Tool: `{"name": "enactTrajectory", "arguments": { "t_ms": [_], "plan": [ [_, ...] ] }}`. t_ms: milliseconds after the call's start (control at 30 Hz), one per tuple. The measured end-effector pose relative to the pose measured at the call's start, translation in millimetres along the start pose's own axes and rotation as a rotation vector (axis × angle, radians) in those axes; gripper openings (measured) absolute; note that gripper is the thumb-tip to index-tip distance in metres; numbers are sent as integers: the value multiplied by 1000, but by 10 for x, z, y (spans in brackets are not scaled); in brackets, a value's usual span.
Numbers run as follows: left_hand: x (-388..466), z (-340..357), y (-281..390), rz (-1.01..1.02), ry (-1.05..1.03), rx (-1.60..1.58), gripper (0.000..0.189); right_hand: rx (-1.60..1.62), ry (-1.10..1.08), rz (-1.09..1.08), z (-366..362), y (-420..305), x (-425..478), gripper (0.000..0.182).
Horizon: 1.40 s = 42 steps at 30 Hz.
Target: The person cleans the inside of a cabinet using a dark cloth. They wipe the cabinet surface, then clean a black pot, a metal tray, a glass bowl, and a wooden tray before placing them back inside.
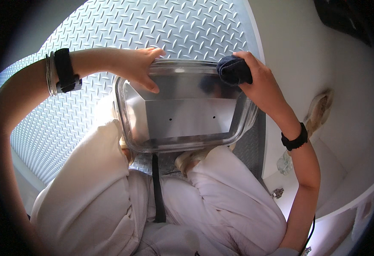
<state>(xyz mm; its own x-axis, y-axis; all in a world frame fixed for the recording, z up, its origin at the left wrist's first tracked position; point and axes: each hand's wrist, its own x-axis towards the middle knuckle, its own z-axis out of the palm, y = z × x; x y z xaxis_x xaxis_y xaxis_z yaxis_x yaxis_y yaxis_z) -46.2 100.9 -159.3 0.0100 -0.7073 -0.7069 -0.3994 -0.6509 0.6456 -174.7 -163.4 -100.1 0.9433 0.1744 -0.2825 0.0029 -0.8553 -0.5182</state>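
Observation:
A rectangular stainless-steel container (190,115) with rounded corners and a shiny, clear-looking rim sits between my knees. Two small dark holes show on its reflective inner face. My left hand (139,65) lies across the rim at the far left corner, fingers and thumb spread apart, with the thumb over the inside. At the far right corner, my right hand (260,76) grips a bunched dark blue cloth (233,70) against the rim. The cloth hides that part of the edge.
Diamond-plate metal flooring (161,25) spreads beyond the container and to the left. On the right stands a pale wall panel (347,128). A tan shoe-like object (320,110) and a clear crumpled plastic item (284,163) lie past my right forearm. A metal latch (277,193) is near my right knee.

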Motion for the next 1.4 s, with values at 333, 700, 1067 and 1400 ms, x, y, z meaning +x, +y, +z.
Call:
{"name": "enactTrajectory", "arguments": {
  "t_ms": [333,700,1067,1400],
  "plan": [
    [-93,-95,-60,74,116,-2,35,-193,-47,33,-76,-188,107,50],
    [21,-197,-89,255,100,209,24,-436,-108,-164,114,-438,157,33],
    [45,-191,-99,241,86,164,27,-315,-134,-350,396,-755,392,27],
    [39,-202,-38,157,20,152,24,-408,-285,-114,92,-311,107,27]
  ]
}}
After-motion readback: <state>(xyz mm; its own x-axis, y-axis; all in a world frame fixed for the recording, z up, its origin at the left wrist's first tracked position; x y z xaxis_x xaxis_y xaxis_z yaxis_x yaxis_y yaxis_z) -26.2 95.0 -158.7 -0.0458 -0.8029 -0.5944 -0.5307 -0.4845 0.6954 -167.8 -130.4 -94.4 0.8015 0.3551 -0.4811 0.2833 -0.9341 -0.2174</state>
